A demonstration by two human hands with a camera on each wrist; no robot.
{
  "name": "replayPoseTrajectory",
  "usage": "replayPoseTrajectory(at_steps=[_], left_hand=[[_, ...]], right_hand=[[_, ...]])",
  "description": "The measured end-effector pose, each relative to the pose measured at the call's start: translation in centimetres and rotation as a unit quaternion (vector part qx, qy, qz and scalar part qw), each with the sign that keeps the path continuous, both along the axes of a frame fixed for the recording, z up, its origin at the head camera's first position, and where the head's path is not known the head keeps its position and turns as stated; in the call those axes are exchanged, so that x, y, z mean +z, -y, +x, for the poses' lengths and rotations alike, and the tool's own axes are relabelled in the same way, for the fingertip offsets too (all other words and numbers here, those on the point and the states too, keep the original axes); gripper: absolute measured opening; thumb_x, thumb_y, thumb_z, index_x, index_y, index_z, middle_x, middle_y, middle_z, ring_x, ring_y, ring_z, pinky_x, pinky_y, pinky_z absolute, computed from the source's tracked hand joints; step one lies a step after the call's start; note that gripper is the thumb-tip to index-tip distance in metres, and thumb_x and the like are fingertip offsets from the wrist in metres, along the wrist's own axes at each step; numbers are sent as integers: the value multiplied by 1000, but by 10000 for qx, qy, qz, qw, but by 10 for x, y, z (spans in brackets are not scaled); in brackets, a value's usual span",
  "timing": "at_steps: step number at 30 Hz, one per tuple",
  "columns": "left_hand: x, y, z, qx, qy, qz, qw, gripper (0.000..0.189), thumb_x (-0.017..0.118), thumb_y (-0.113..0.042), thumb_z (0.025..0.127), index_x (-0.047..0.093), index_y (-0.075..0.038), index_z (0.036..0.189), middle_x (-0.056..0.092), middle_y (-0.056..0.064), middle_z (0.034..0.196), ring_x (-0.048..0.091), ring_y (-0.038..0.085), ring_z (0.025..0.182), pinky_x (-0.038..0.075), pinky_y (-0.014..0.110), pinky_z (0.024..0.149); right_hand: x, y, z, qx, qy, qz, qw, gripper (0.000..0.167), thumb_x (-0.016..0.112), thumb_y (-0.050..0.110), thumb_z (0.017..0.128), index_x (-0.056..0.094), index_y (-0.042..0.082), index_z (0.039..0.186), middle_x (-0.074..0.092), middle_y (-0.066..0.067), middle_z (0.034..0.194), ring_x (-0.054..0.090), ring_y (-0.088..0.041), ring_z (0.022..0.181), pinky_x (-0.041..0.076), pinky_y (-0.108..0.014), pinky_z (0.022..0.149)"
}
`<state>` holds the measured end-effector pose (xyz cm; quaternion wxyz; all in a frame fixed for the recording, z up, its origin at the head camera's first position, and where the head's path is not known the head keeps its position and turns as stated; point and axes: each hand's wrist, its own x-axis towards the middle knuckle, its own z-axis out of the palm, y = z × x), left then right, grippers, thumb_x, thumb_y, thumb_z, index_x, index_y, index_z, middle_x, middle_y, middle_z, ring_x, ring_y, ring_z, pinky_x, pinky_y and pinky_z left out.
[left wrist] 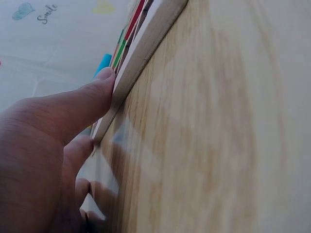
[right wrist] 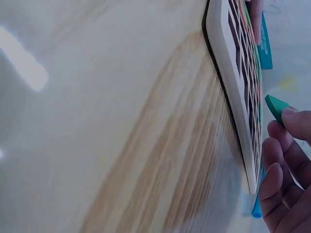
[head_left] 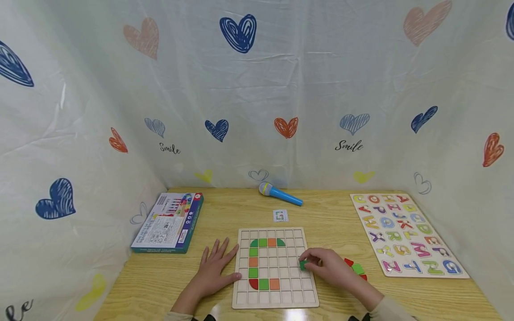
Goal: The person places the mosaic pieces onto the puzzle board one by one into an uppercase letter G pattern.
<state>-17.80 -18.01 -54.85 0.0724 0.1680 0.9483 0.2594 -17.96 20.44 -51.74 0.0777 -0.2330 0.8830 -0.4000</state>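
A wooden grid board (head_left: 297,298) lies flat in the middle of the table. Green, orange and red tiles sit in some of its cells, along a top row, down a left column and along a lower row. My left hand (head_left: 214,272) rests at the board's left side with fingers spread, thumb (left wrist: 99,87) touching the edge. Over the board's right columns, my right hand (head_left: 327,265) pinches a dark green tile (right wrist: 277,108) between thumb and finger. In the right wrist view the tile has a curved side and is held above the board.
Several loose red and green tiles (head_left: 357,269) lie right of the board, partly behind my right forearm. A small pattern card (head_left: 280,216) and a blue toy microphone (head_left: 286,196) lie beyond it. A box (head_left: 166,223) stands left, an alphabet puzzle (head_left: 405,236) right.
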Motion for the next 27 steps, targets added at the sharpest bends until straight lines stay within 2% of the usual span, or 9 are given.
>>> replayPoseTrajectory(at_steps=[8, 15, 27], left_hand=[[0, 0, -1, -13, 4, -8, 10000, 81, 62, -64, 91, 39, -23, 158, 18, 14, 168, 2, 41, 155, -6, 65, 119], [2, 0, 0, -9, 17, -34, 10000, 81, 62, -64, 91, 39, -23, 158, 18, 14, 168, 2, 41, 155, -6, 64, 119], [4, -1, 2, -7, -29, -5, 10000, 82, 63, -63, 91, 41, -21, 157, 20, 15, 168, 4, 43, 155, -6, 66, 119]], right_hand=[[-1, 21, 3, 347, 376, -139, 9986, 3, 69, 22, 99, 69, 24, 101, 61, 13, 83, 55, -3, 75, 49, -23, 66], [-4, 38, 8, 637, 579, -210, 9961, 6, 70, 19, 97, 69, 24, 99, 62, 14, 79, 54, 0, 71, 48, -20, 65], [-6, 52, 14, 767, 489, -47, 9958, 8, 77, 17, 92, 71, 20, 98, 57, 16, 75, 50, 2, 64, 46, -19, 60]])
